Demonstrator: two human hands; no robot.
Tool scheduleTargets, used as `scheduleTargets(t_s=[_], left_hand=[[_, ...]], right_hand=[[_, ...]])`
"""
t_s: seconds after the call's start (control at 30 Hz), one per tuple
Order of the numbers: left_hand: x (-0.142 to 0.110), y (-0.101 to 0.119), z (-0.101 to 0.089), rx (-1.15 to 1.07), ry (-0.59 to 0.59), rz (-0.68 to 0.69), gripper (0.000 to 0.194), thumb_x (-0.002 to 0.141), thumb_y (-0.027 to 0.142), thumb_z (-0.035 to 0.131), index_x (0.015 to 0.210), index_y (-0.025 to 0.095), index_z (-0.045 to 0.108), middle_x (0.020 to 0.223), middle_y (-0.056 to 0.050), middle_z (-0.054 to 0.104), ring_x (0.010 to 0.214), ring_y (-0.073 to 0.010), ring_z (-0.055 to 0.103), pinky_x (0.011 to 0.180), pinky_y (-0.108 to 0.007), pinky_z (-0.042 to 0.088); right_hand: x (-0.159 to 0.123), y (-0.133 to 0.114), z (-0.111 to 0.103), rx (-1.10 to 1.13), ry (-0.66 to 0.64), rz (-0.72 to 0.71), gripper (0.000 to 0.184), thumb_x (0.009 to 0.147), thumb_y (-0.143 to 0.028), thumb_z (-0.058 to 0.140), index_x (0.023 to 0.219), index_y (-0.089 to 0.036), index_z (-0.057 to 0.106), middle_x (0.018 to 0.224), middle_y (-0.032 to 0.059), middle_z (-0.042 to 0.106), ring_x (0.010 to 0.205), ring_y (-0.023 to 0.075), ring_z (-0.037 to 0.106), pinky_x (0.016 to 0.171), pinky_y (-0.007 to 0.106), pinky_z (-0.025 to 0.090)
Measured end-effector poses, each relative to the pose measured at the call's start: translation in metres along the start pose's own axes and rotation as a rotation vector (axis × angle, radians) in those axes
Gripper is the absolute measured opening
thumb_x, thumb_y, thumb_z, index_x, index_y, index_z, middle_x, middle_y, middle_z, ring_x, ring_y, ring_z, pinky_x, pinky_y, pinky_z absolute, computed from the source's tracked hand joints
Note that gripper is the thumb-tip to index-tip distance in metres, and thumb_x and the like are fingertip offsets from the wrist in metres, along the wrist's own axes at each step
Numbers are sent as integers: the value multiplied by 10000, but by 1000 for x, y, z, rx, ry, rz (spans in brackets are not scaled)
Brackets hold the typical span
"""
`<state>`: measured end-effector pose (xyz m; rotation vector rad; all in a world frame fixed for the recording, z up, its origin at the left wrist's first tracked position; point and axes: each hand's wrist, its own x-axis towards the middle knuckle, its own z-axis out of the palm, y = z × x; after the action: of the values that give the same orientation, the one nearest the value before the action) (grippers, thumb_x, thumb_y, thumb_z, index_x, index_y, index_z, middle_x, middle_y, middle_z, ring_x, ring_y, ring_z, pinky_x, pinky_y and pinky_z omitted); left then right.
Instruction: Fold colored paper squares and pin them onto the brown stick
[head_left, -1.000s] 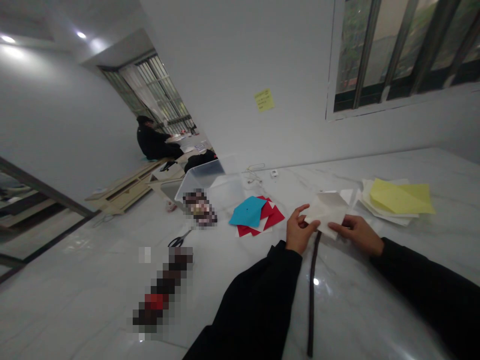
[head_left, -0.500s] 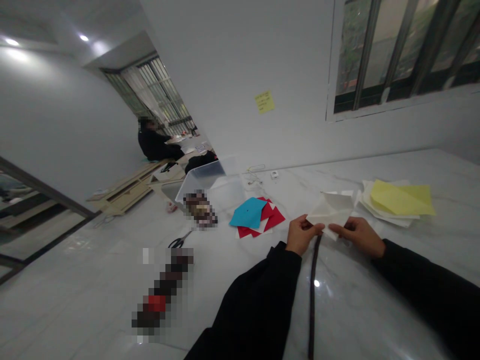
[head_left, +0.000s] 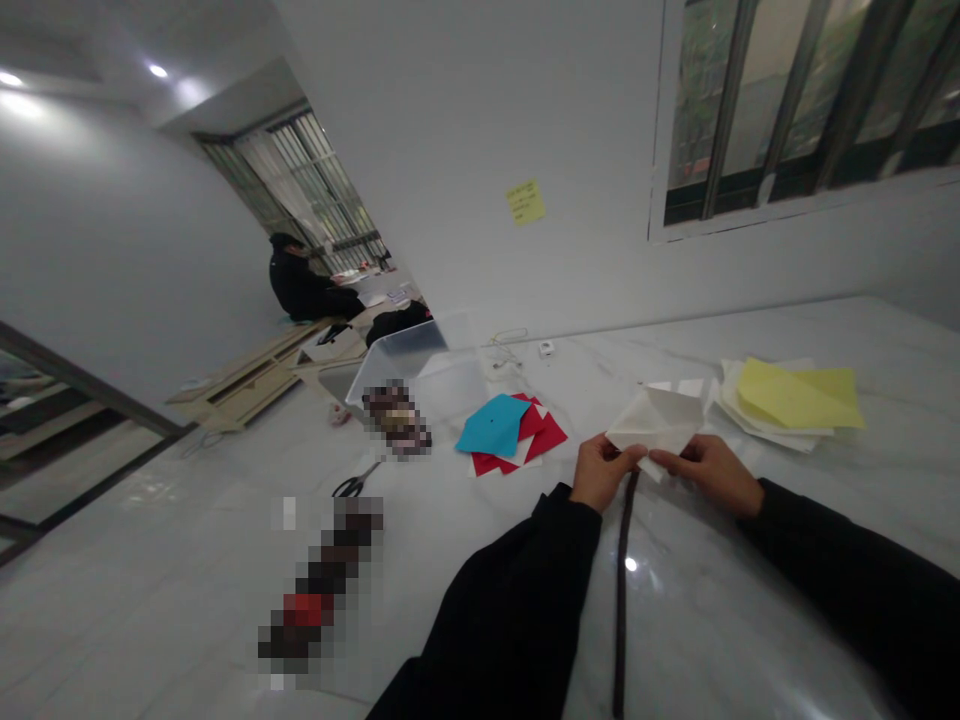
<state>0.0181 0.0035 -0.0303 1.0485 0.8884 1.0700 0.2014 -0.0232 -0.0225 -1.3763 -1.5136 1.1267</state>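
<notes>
One white sheet [head_left: 652,425], folded to a downward point, is between the hands, above the table [head_left: 420,540]. The left hand [head_left: 604,472] has thumb and fingers clamped on its lower left edge; the right hand [head_left: 709,470] pinches its lower right edge likewise. Both thumbs lie on the near side, tips close together; how the fingertips sit behind cannot be told.

A dark strip [head_left: 620,600] runs from just below the sheet toward the wearer; whether its top end touches the sheet is unclear. Left of the sheet lie blue paper [head_left: 495,424] and, under that, red paper [head_left: 551,436]. Farther left of it are scissors [head_left: 349,486] and a clear bin [head_left: 469,375]. Near the sheet, to its right, yellow paper [head_left: 799,390] tops a white stack [head_left: 810,435]. Beyond the sheet, to the left, sits a plug [head_left: 547,349].
</notes>
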Motion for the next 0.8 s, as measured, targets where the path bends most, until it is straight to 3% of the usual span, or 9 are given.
scheduleTargets(t_s=[0.13,0.2,0.3,0.37,0.53,0.67,0.8], left_hand=[[1,-1,0,-114,31,-23,539,591,424,877,997,101,730,972,-122,750,848,-226,693,808,-366,546],[2,0,-1,-140,50,-26,553,586,425,880,1012,107,728,991,-124,749,868,-231,694,826,-374,547],[3,1,-5,-121,57,-30,551,580,418,882,1012,110,732,1013,-128,748,888,-237,696,844,-379,544],[3,2,-7,-75,42,-32,536,580,416,880,993,106,737,1001,-130,750,871,-238,697,836,-381,543],[0,5,-7,37,-8,-19,514,588,410,871,982,105,747,975,-125,757,832,-241,697,818,-383,535],[-2,6,-4,64,-12,18,515,606,426,856,993,105,747,990,-127,757,843,-245,695,831,-385,527],[-1,5,-4,92,-29,41,523,629,443,842,1012,100,743,1000,-136,755,846,-246,695,834,-388,522]], right_hand=[[1,3,-2,16,-90,-18,511,732,-659,696,661,-153,696,623,44,660,558,173,549,550,295,422],[3,5,-4,142,-67,-10,575,751,-724,624,672,-159,695,657,59,667,578,178,561,552,295,434],[8,7,-9,437,-5,68,673,800,-805,444,842,-190,714,766,77,694,648,201,607,542,293,458],[10,9,-11,516,-6,103,664,811,-800,426,946,-215,708,812,73,700,682,208,617,534,288,464],[9,10,-10,345,-74,82,466,766,-632,676,896,-189,729,777,45,692,682,196,593,568,281,462],[6,7,-8,94,-101,12,475,790,-614,665,887,-155,735,692,21,664,583,154,521,553,276,410],[5,6,-8,31,-83,-6,496,791,-629,651,872,-147,731,663,19,654,560,152,511,536,278,397]])
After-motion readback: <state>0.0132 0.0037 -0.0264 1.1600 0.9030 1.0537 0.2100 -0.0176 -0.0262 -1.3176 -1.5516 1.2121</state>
